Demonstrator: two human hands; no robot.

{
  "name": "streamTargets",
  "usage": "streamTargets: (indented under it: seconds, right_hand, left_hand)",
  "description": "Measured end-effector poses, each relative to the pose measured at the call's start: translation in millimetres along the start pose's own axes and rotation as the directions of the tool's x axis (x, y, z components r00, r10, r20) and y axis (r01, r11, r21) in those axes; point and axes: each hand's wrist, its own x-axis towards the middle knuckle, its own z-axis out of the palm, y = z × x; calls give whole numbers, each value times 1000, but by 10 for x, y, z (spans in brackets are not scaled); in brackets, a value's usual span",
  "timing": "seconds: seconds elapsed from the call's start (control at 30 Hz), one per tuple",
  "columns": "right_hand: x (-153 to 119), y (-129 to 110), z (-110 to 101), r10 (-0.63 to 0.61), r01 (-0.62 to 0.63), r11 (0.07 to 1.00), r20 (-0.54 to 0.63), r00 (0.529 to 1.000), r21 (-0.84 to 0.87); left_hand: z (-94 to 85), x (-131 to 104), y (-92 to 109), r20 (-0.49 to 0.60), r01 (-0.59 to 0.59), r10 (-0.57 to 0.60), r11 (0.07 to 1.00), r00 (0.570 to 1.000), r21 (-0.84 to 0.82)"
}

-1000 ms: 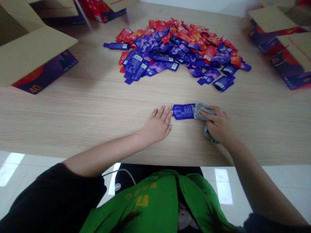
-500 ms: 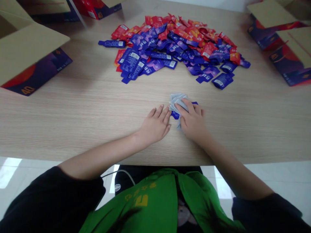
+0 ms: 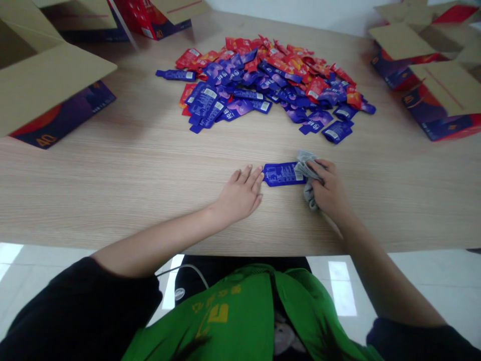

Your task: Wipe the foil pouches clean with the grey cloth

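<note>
A flat blue sachet [image 3: 282, 174] with white print and a barcode lies crosswise on the table in front of me. My left hand [image 3: 242, 190] rests flat with its fingers stretched out, the fingertips touching the sachet's narrow left end. In my right hand [image 3: 331, 193] is a crumpled grey cloth [image 3: 309, 180], gripped over the sachet's right end, which it covers. Beyond both hands spreads a heap of blue sachets [image 3: 205, 103] and red sachets [image 3: 317, 87], the blue mostly at the front and the red mostly at the back.
Open printed cartons with raised flaps stand on both sides: a large carton [image 3: 63, 118] at left, a red carton [image 3: 150, 20] at back left, and two cartons [image 3: 439, 108] at right. The wooden table's [image 3: 112, 200] front edge runs close to my body.
My right hand has slid the cloth rightward along the sachet, uncovering most of its printed face. My left hand has stayed in place at the left end. The view has shifted slightly.
</note>
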Motion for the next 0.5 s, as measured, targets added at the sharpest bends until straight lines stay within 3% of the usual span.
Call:
streamTargets:
  seconds: [0.1, 0.2, 0.3, 0.4, 0.5]
  right_hand:
    - [92, -251, 53, -65, 68, 996, -49, 997, 53]
    - [104, -601, 204, -163, 164, 986, 62, 985, -15]
    - [49, -814, 343, -130, 161, 970, 170, 977, -181]
    - [-30, -802, 346, -106, 156, 948, 184, 977, -278]
    - [-109, -636, 232, -66, 115, 932, 151, 986, -343]
  left_hand:
    - [-6, -4, 2, -5, -4, 4, 1000, 1000, 0]
    - [-5, -4, 6, -15, 1, -1, 1000, 1000, -2]
    - [0, -1, 7, -4, 11, -11, 1000, 1000, -10]
    - [0, 1, 10, 9, 9, -9, 1000, 1000, -17]
    - [-4, 4, 19, 15, 15, -15, 1000, 1000, -21]
